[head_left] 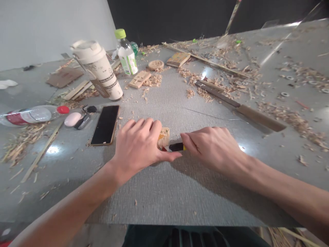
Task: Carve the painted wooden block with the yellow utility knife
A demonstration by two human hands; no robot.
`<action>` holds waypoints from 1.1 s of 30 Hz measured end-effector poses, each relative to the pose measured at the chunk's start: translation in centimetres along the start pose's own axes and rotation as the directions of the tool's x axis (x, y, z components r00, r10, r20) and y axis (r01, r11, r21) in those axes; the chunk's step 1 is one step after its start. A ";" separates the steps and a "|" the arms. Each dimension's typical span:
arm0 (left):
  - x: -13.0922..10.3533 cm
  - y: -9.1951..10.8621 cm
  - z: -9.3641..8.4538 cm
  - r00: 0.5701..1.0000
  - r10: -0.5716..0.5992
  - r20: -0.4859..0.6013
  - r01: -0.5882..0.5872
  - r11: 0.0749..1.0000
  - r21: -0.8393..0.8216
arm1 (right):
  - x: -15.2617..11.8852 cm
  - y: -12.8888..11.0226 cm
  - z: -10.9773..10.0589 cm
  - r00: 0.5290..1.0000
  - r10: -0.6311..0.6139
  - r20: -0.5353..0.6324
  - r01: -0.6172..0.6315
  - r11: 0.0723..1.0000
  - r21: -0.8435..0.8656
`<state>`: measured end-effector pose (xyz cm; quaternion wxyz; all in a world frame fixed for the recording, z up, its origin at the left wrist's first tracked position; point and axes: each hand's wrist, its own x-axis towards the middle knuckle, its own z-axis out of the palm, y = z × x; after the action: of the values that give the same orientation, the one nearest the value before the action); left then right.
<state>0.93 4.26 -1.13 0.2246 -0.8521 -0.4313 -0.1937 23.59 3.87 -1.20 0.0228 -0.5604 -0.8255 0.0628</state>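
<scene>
Grey, textured bench (151,209) spreads nearest the camera. On it, the left hand (137,145) curls over a small, pale wooden block (165,134) with an orange patch, thumb stretched out, while the right hand (210,145) wraps tightly round a slim black-and-yellow cutting tool (176,147), its tip beside the block. The block looks light, stiff and dry, liable to splinter; its sides away from the blade seem the safest hold.

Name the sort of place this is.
Probably a woodcarving workspace: pale curled wood shavings litter the grey table, a long wooden-handled blade lies there, and the right hand grips a black-and-yellow cutting tool.
</scene>
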 end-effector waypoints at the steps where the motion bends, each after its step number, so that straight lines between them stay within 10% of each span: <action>1: 0.0 0.1 -0.1 1.000 0.007 -0.003 -0.007 1.000 0.002 | 0.0 -0.1 0.0 1.000 0.001 0.005 -0.001 1.000 0.001; 33: -0.2 0.7 -0.8 0.996 -0.049 0.075 0.052 0.997 -0.050 | -0.6 -1.0 0.0 0.999 0.000 -0.047 -0.002 0.999 -0.042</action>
<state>1.29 3.29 -0.71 0.1812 -0.8531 -0.4555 -0.1788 22.86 2.94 -1.04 0.0303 -0.5625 -0.8256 0.0322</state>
